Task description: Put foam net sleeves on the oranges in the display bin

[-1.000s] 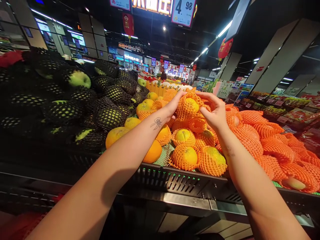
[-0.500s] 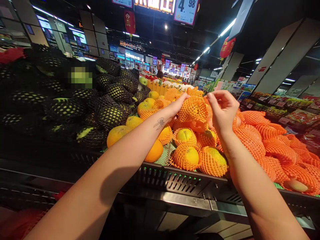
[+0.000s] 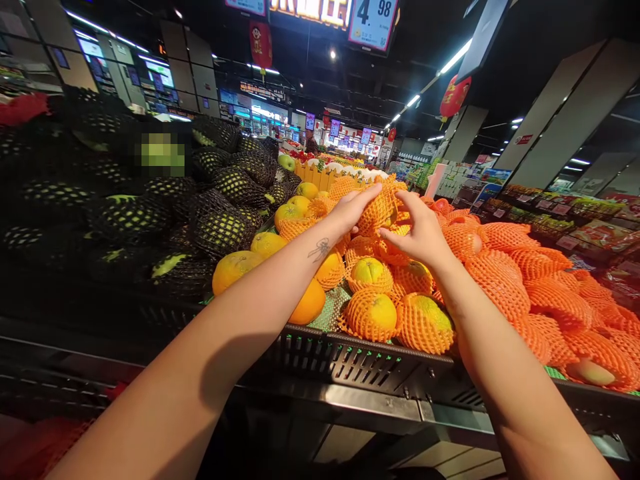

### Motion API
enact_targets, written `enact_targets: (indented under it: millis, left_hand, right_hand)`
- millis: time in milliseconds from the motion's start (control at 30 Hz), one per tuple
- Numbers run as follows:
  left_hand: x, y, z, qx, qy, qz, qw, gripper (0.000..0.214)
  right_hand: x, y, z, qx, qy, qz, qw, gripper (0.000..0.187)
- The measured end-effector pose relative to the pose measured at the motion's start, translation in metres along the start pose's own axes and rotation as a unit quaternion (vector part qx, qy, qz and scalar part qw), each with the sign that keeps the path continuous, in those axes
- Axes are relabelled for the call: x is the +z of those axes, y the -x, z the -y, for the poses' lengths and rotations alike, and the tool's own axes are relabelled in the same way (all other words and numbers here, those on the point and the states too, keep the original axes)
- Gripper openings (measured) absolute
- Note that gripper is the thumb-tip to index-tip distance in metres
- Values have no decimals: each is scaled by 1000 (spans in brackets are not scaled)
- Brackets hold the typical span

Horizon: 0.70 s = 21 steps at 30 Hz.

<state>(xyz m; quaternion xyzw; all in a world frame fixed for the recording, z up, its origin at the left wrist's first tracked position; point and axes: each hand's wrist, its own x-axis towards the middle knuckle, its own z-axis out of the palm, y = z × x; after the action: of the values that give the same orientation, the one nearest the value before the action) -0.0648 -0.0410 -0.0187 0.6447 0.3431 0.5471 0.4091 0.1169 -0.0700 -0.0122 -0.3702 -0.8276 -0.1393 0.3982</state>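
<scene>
My left hand (image 3: pixel 354 208) is closed around an orange in an orange foam net (image 3: pixel 379 207), held above the pile; part of its fingers is hidden behind the net. At the right side of this netted orange is my right hand (image 3: pixel 419 227), thumb and fingers spread apart. I cannot tell whether its fingertips touch the net. Below the hands, more oranges in foam nets (image 3: pixel 371 313) sit at the front of the black crate (image 3: pixel 345 357). Bare oranges (image 3: pixel 267 245) lie to the left, beside my left forearm.
Dark melons in black nets (image 3: pixel 227 230) are heaped at the left. To the right lies a pile of fruit in reddish-orange foam nets (image 3: pixel 500 280). A metal rail (image 3: pixel 370 400) runs along the front. Price signs (image 3: pixel 373 23) hang overhead.
My right hand has moved left and down to the netted orange, and its fingers have spread. The net around the orange in my left hand looks narrower and has shifted slightly.
</scene>
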Motion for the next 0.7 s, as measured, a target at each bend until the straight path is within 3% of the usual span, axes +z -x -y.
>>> enact_targets:
  millis: [133,300,367,533,700]
  left_hand:
    - [3,7,-7,0,-38,5,999,36]
    - [3,5,-14,2,-62,-73,995,22]
    - [3,4,-17,9,-56,-85,995,23]
    - [1,3,-22,38,-66,-51,996,38]
    - [-5,-4,-19,115,-44,-120,985,26]
  right_hand:
    - [4,1,-12,55,-21,13,998,78]
    - [13,0,-16,141,-127,-53,980,73]
    - [16,-1,-15,181,-187,-74,963,72]
    - [23,-2,-15,267,-305,-81,911,73]
    - [26,-4,-16,327,-391,-81,857,74]
